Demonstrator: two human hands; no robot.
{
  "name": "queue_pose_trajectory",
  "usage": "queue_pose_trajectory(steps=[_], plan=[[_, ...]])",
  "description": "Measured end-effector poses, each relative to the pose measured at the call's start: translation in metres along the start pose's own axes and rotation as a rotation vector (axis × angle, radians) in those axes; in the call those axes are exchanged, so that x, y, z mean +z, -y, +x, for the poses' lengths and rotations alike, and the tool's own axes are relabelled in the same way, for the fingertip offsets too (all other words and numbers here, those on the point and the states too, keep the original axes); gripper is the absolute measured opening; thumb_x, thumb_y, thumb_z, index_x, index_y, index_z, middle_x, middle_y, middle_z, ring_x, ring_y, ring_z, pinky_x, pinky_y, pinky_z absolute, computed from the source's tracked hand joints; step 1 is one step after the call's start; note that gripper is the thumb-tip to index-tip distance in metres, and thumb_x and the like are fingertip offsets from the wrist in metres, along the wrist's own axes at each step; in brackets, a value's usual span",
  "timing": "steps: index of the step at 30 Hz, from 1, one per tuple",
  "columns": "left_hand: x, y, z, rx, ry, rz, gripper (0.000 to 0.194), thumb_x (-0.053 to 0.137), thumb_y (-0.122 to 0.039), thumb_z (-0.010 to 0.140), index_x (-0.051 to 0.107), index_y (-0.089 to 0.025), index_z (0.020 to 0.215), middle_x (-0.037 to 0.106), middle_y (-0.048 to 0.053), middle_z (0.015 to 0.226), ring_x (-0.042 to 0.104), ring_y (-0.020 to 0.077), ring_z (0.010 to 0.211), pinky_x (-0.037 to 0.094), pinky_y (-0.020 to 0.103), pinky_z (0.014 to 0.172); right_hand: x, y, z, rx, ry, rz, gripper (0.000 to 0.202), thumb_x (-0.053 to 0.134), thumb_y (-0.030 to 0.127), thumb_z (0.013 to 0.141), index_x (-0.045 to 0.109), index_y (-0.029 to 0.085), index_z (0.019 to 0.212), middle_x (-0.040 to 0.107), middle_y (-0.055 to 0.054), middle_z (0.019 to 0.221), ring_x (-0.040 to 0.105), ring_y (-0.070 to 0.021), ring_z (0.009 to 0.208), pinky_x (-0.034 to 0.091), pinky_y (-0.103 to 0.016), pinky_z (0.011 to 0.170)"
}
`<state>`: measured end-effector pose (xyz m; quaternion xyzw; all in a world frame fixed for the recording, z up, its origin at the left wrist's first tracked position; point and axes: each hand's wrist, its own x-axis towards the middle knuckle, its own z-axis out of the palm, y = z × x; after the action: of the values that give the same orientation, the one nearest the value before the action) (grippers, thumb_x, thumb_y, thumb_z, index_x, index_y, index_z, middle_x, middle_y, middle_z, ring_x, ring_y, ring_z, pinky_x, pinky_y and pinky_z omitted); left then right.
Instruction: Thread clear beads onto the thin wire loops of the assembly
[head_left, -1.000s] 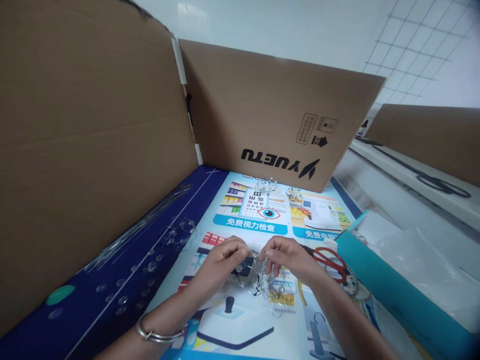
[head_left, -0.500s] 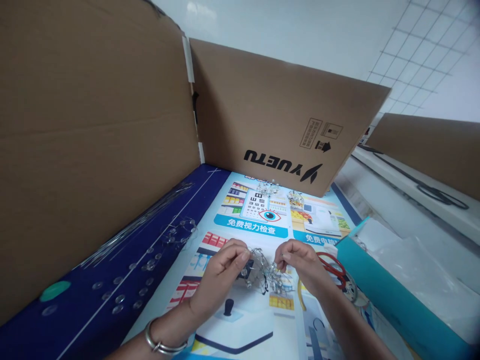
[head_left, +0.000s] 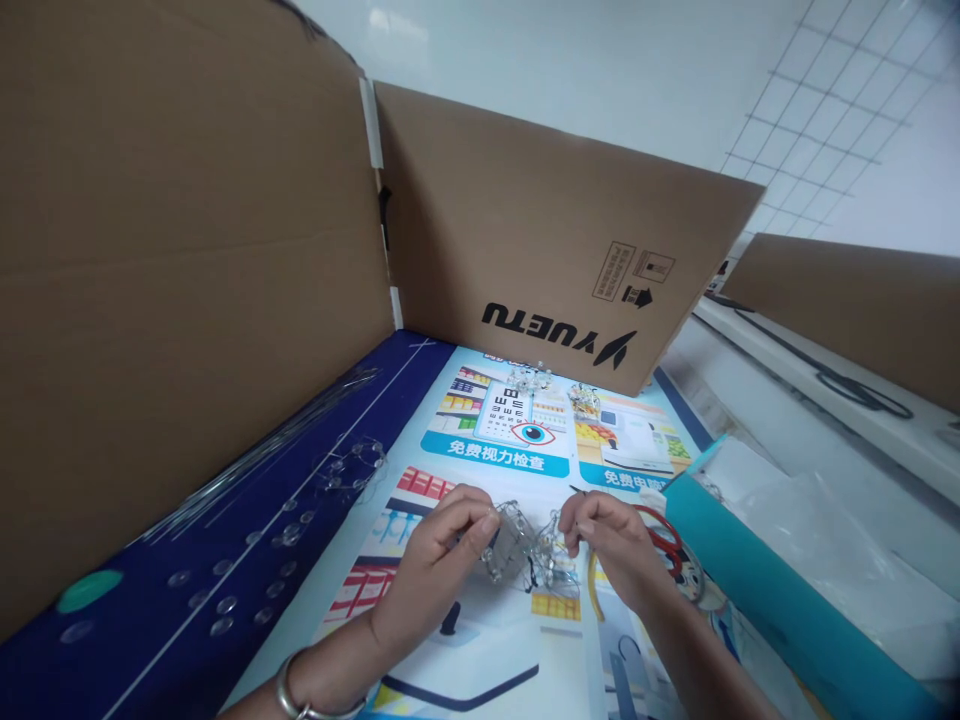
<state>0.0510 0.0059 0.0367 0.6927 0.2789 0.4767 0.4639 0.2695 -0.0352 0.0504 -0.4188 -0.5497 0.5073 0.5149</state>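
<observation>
A tangle of silvery wire strung with clear beads (head_left: 525,550) lies between my two hands, above the printed sheet. My left hand (head_left: 446,545) is closed, thumb and forefinger pinched on the tangle's left edge. On the other side my right hand (head_left: 611,530) has its fingers curled together just beside the tangle. A short thin dark tip pokes out above those fingers; what it belongs to is hidden by them.
Loose clear beads (head_left: 227,605), a green disc (head_left: 90,591) and thin wires (head_left: 255,465) lie on the blue cloth at left. Two beaded wire pieces (head_left: 529,379) stand near the cardboard panel (head_left: 540,220). Red-handled scissors (head_left: 660,530) and a teal box (head_left: 787,580) are at right.
My right hand has turned slightly and a thin dark tip now shows above its fingers. The bead tangle looks more spread out between my hands. The whole view has shifted a little.
</observation>
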Motion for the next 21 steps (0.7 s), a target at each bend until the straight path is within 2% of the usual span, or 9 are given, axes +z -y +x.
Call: queue_pose_trajectory(steps=[5,10,16,21], plan=[[0.002,-0.004,-0.003,0.041,0.038,-0.002,0.016,0.045,-0.019,0.087,0.058,-0.015,0.078,0.052,0.005,0.081,0.049,0.0154,0.081,0.040,0.027,0.073,-0.001,-0.003,-0.007,-0.013,-0.028,0.005,0.012,0.056,0.024,0.078,0.055,0.018,0.067,0.054,-0.004,0.084,0.047,-0.0108,0.060,0.038,-0.028,0.059],[0.003,-0.008,-0.005,0.049,0.069,0.014,0.016,0.045,-0.019,0.087,0.058,-0.015,0.078,0.052,0.005,0.080,0.049,0.0149,0.079,0.040,0.027,0.073,0.000,-0.004,-0.013,-0.055,-0.096,-0.020,0.013,0.056,0.022,0.078,0.056,0.018,0.065,0.053,-0.005,0.082,0.048,-0.0137,0.070,0.038,-0.028,0.063],[0.005,-0.009,-0.007,0.028,0.111,0.064,0.017,0.044,-0.020,0.087,0.056,-0.016,0.076,0.052,0.005,0.082,0.049,0.0154,0.082,0.039,0.027,0.073,-0.001,-0.006,-0.019,-0.048,-0.153,-0.007,0.013,0.056,0.022,0.078,0.055,0.018,0.065,0.051,-0.004,0.088,0.047,-0.0100,0.059,0.038,-0.028,0.061],[0.006,-0.010,-0.009,0.039,0.140,0.062,0.015,0.044,-0.020,0.087,0.056,-0.017,0.078,0.051,0.005,0.083,0.049,0.0153,0.083,0.039,0.027,0.073,-0.002,-0.007,-0.024,-0.073,-0.159,0.000,0.014,0.058,0.024,0.077,0.055,0.018,0.064,0.052,-0.004,0.085,0.048,-0.0117,0.062,0.039,-0.029,0.062]])
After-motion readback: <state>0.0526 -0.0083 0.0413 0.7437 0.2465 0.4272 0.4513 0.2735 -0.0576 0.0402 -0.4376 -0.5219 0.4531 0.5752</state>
